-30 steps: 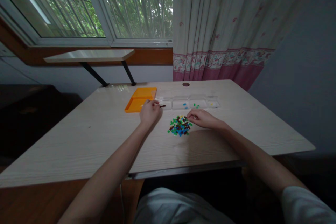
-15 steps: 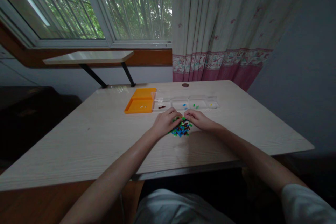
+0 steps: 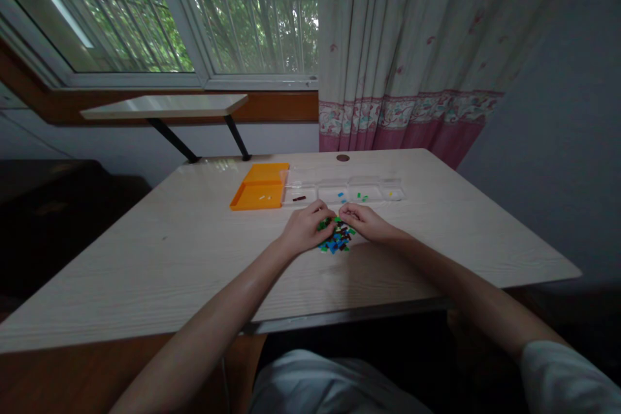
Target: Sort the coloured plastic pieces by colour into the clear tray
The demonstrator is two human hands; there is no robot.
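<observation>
Closest in, a grey shirt [image 3: 310,381] fills the bottom of the view, and a pale sleeve [image 3: 557,365] shows on the right forearm. Then comes the near edge of the wooden table [image 3: 155,272], and beyond its middle, there it is: the heap of small coloured pieces [image 3: 337,242], green, blue and dark brown, on the bare tabletop.

The left hand [image 3: 309,226] curls over the heap's left side, thumb low, hiding part of it; what those fingers grip, I cannot tell. Over at the far right of the heap, the right hand [image 3: 365,221] has its fingers bent in and bunched, and whether a piece sits between them is hidden too.

Both hands stand between the heap's far side and the clear tray [image 3: 326,193]. In its compartments, left to right: brown pieces [image 3: 299,198], blue pieces [image 3: 340,195], green pieces [image 3: 359,195] and a bit of yellow [image 3: 391,194]. An open orange box [image 3: 264,173] adjoins the tray's left end, white pieces [image 3: 262,198] in its near half.

Up at the table's far edge, a round brown disc [image 3: 343,158]; at the far left corner, a raised shelf [image 3: 167,104] on black legs. Behind, a floral curtain [image 3: 402,32] and a barred window [image 3: 255,19].
</observation>
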